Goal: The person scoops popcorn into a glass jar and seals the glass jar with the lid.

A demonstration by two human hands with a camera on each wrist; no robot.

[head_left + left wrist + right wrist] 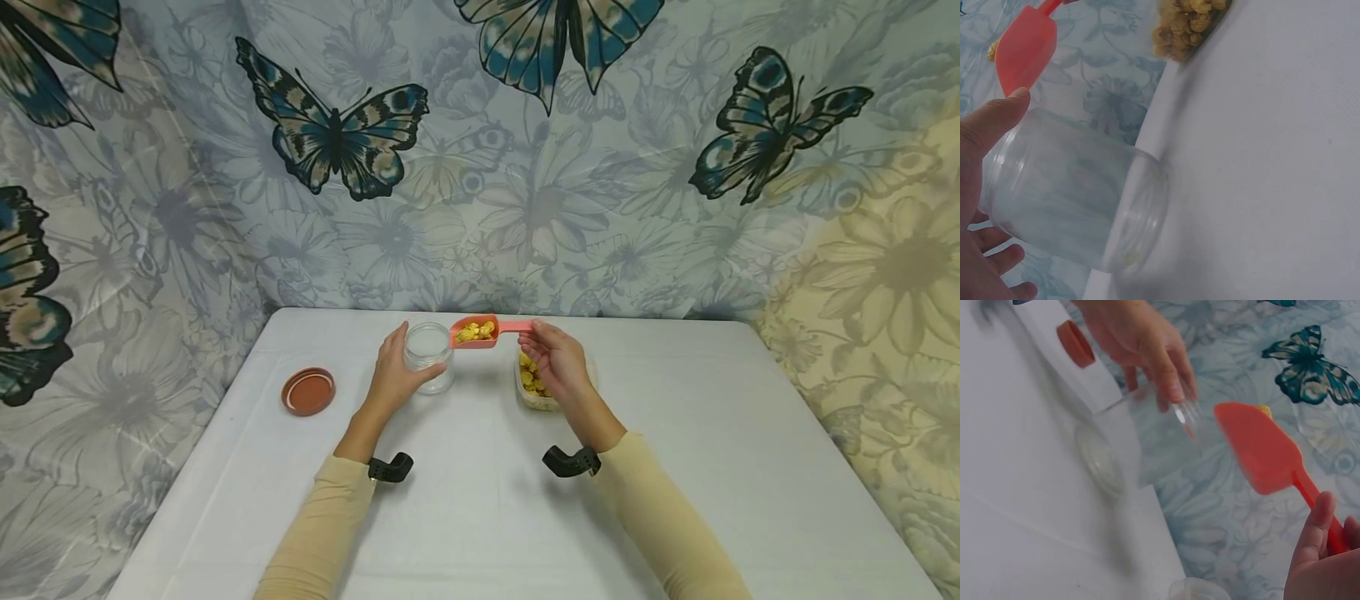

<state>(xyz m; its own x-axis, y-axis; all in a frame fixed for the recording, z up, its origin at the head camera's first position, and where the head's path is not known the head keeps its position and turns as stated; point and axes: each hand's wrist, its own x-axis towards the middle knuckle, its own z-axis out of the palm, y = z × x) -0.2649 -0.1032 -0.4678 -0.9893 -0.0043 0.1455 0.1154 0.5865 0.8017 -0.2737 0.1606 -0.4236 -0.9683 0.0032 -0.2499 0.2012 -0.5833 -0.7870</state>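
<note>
Pinching the light-looking plastic scoop by its handle, the right hand hovered near the surface's far edge beside the glass jar, probably slippery, which the left hand gripped sensibly round its body.

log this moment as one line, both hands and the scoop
left hand: holds clear jar | right hand: holds red scoop | scoop: yellow pieces inside, near jar's mouth | brown lid: on table
</note>
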